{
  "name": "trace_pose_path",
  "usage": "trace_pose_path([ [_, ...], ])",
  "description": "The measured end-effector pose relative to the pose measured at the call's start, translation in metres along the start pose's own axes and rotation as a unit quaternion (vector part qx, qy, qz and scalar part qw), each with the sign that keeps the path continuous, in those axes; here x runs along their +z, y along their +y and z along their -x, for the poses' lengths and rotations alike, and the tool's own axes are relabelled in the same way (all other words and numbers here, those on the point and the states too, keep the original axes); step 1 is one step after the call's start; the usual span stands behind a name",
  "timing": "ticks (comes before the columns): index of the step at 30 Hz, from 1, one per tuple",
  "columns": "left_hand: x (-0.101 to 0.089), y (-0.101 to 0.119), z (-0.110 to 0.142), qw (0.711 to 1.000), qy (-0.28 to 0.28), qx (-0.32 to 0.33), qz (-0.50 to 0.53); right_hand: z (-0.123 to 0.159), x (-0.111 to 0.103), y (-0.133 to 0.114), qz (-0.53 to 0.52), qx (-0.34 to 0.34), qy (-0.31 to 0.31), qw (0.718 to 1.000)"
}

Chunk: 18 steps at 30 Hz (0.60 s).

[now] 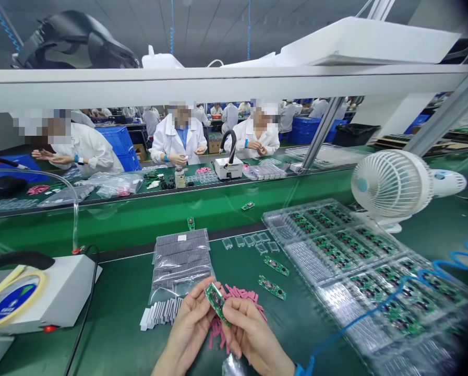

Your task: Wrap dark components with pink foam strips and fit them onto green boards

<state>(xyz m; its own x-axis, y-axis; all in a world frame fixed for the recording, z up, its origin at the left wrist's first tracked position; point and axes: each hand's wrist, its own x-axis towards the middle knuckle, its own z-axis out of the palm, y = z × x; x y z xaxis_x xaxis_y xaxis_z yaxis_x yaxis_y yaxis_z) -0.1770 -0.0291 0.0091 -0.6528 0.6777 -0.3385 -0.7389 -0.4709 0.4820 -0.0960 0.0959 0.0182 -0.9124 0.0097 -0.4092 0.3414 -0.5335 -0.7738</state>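
Observation:
My left hand (189, 326) and my right hand (249, 334) meet low in the middle of the view, both pinching one small green circuit board (215, 302), held tilted above a heap of pink strips (237, 297). The left fingers grip its near-left edge, the right fingers its lower right end. Two more green boards (273, 277) lie on the dark green mat just right of the pile. A clear bag of grey parts (181, 261) and a row of loose white-grey pieces (159, 313) sit to the left of my hands.
Clear trays of green boards (359, 261) fill the right side, crossed by a blue coiled cord (374, 308). A white fan (394, 188) stands behind them. A white box device (34, 297) sits at left. Beyond the green conveyor (140, 216), several people in white coats work.

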Motion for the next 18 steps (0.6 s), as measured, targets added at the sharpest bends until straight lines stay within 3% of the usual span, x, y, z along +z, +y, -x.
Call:
trace_pose_path([
  [8, 0.002, -0.006, 0.003, 1.0, -0.017, 0.014, -0.021, 0.005, -0.007, 0.003, -0.047, 0.0, -0.005, 0.999],
  [18, 0.001, -0.005, 0.005, 1.0, 0.004, 0.015, -0.022, 0.009, 0.012, 0.005, -0.091, -0.019, 0.043, 0.995],
])
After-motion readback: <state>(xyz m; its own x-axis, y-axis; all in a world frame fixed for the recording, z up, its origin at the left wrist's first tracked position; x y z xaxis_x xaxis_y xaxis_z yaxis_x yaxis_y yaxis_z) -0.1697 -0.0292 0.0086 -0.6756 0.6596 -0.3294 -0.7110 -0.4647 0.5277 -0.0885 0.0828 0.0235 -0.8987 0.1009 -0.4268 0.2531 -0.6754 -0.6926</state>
